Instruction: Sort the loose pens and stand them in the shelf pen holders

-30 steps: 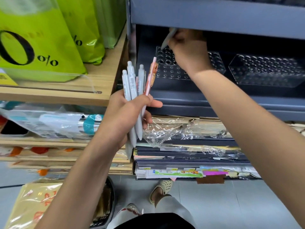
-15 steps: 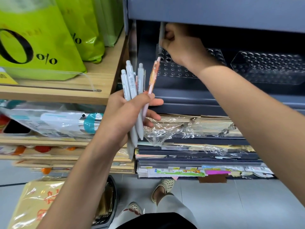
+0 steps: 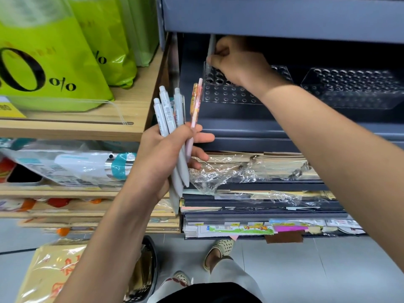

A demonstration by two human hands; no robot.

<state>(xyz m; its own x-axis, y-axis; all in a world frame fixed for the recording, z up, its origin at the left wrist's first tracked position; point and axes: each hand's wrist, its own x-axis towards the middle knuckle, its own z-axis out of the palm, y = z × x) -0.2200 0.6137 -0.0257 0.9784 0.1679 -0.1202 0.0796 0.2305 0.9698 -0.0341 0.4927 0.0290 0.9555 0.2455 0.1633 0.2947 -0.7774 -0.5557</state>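
My left hand (image 3: 168, 154) grips a bunch of pens (image 3: 172, 119) upright in front of the dark shelf: three grey-white ones and a pink patterned pen (image 3: 195, 106). My right hand (image 3: 236, 60) reaches into the shelf and pinches a single grey pen (image 3: 211, 47), held nearly upright with its lower end at the far left corner of a clear pen holder (image 3: 227, 92) full of round holes. A second clear pen holder (image 3: 354, 88) stands to the right on the same shelf, with no pens seen in it.
The grey shelf board (image 3: 284, 16) hangs low above the holders. Green bags (image 3: 54, 62) stand on a wooden shelf (image 3: 76, 127) at left. Stacked wrapped notebooks (image 3: 251, 169) fill the lower shelves. A black basket (image 3: 148, 270) sits on the floor by my feet.
My right hand has turned the single pen from a slant to nearly upright and brought it down to the left holder's far corner. My left hand keeps its bunch almost still.
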